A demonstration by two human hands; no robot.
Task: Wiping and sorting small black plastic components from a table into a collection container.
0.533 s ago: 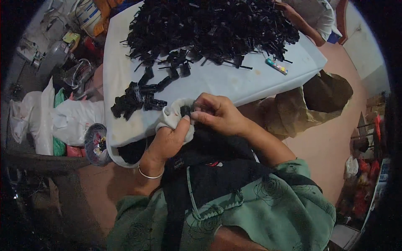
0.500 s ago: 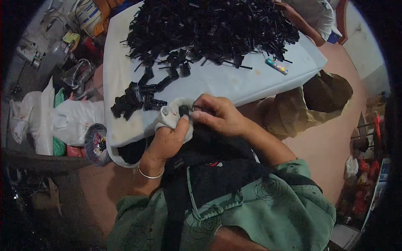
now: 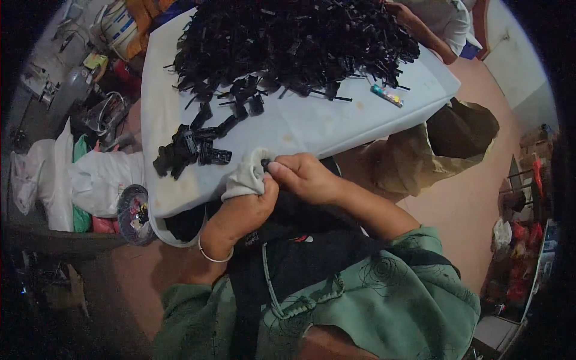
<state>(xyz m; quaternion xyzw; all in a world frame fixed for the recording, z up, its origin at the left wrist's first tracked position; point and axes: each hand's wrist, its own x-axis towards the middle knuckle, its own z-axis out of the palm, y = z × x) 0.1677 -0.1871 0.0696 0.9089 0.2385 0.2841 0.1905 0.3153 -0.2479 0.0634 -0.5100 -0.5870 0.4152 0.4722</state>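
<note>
My left hand (image 3: pixel 243 211) is closed around a bunched whitish cloth (image 3: pixel 242 181), which wraps a small black plastic part (image 3: pixel 265 164). Thumb and forefinger of my right hand (image 3: pixel 309 179) pinch at that part. Both hands meet just over the table's near edge, and the fingers hide most of the part. Ahead to the left lies a small heap of similar black plastic parts (image 3: pixel 189 147) on the white tabletop (image 3: pixel 300 123). A far larger pile of black parts (image 3: pixel 288 48), many with thin stems, covers the table's far side.
A small colourful tube-shaped packet (image 3: pixel 387 95) lies on the table's right. Beside the table stands an open brown sack (image 3: pixel 420 159). At left are white plastic bags (image 3: pixel 99 186) and a clear round tub (image 3: pixel 133 213). Another person's arm (image 3: pixel 426 33) reaches the pile's far right.
My right hand has come closer against the part, covering more of it. My left hand and the cloth have turned slightly. The whole view has shifted a little.
</note>
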